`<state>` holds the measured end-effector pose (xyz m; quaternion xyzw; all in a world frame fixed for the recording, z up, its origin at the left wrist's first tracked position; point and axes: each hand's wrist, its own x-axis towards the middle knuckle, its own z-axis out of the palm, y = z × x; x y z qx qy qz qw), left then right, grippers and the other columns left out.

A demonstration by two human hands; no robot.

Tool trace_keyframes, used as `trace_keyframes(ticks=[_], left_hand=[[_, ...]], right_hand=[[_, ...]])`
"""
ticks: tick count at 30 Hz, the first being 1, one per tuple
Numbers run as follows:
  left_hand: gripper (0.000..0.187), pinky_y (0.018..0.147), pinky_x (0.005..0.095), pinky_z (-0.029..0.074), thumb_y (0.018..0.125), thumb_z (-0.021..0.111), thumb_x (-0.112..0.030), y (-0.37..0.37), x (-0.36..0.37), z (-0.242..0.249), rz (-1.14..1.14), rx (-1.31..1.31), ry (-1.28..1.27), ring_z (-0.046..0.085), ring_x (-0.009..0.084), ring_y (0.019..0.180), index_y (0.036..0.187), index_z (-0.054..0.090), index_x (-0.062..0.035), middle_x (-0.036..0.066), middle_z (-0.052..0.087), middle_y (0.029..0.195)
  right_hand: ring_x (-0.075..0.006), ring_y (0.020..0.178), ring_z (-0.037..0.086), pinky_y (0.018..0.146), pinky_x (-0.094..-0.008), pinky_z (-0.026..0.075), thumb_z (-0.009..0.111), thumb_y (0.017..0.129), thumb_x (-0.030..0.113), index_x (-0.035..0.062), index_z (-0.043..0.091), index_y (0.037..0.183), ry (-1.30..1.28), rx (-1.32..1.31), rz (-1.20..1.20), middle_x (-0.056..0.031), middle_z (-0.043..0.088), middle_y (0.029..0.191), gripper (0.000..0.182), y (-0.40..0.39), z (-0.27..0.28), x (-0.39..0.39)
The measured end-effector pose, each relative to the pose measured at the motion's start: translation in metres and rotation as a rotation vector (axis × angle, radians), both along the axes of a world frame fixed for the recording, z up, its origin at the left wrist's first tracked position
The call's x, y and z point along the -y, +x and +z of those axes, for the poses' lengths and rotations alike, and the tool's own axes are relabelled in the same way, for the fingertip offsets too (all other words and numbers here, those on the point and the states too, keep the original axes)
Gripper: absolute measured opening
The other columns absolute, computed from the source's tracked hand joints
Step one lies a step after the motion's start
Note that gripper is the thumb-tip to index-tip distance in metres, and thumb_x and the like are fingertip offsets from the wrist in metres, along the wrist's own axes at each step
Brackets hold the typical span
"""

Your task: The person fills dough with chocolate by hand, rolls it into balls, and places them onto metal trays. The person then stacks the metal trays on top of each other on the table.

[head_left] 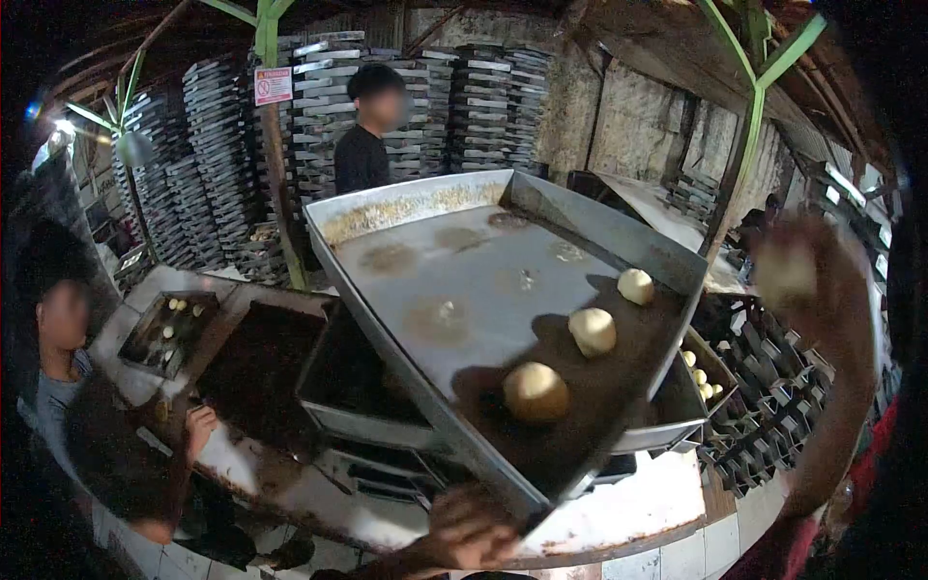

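Note:
A deep metal tray [498,324] is held tilted in front of me, its near corner low. My left hand [474,527] has its fingers curled at that near corner, gripping the tray from below. Three pale dough balls lie along the tray's right side: a near one [536,391], a middle one [592,333] and a far one [635,286]. Greasy marks spot the tray's floor. Raised at the right, my right hand [822,266] is blurred and closed around another pale dough ball [783,275], apart from the tray.
More trays [362,420] sit beneath on the worktable [648,503]. A tray with several dough balls [710,377] stands at right, near stacked metal pieces [764,416]. One person [58,358] is at left, another [362,155] behind. Tall tray stacks [329,106] line the back; green posts [739,184] rise nearby.

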<state>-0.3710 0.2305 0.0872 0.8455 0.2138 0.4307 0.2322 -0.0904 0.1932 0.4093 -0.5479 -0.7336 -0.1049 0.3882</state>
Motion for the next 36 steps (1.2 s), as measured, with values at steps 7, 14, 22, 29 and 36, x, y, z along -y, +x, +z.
trace_keyframes(ticks=[7,14,22,29,36], left_hand=[[0.033,0.081,0.0442,0.042,0.083,0.051,-0.035,0.016,-0.010,-0.052,-0.015,0.418,-0.340,0.057,0.0227,0.082,0.106,0.054,-0.0113,0.004,0.061,0.085],[0.033,0.085,0.0458,0.039,0.086,0.047,-0.036,-0.024,-0.015,-0.015,0.134,0.376,-0.004,0.055,0.0235,0.088,0.103,0.054,-0.0081,0.007,0.059,0.089],[0.036,0.090,0.0476,0.036,0.089,0.042,-0.036,0.005,0.008,0.004,0.191,0.317,0.225,0.052,0.0245,0.094,0.099,0.055,-0.0046,0.010,0.058,0.092],[0.033,0.089,0.0467,0.038,0.091,0.039,-0.031,0.069,0.047,-0.022,0.940,0.593,0.468,0.051,0.0257,0.095,0.095,0.053,-0.0014,0.011,0.055,0.096],[0.035,0.068,0.0387,0.047,0.093,0.039,-0.032,0.118,0.175,-0.116,0.841,0.190,0.082,0.055,0.0217,0.074,0.111,0.050,-0.0044,0.010,0.057,0.096]], right_hand=[[-0.0199,0.082,0.061,0.071,-0.0337,0.052,0.067,0.075,0.033,0.0063,0.054,0.106,0.016,0.486,0.148,-0.0116,0.061,0.093,0.043,-0.133,0.041,-0.173],[-0.0325,0.119,0.040,0.098,-0.0448,0.035,0.038,0.087,0.052,-0.0003,0.035,0.127,-0.375,0.562,0.134,-0.0274,0.042,0.122,0.065,-0.180,-0.121,-0.185],[-0.0325,0.100,0.047,0.084,-0.0414,0.038,0.039,0.087,0.043,0.0006,0.044,0.114,-0.172,0.606,0.286,-0.0215,0.050,0.107,0.051,-0.168,-0.096,-0.152],[-0.0326,0.074,0.057,0.065,-0.0379,0.045,0.051,0.086,0.029,0.0042,0.056,0.098,0.648,0.230,0.337,-0.0173,0.060,0.088,0.028,0.074,-0.061,-0.078],[-0.0277,0.088,0.057,0.084,-0.0395,0.041,0.049,0.078,0.011,-0.0060,0.052,0.102,-0.812,0.810,-0.366,-0.0211,0.059,0.091,0.030,0.386,-0.357,-0.096]])
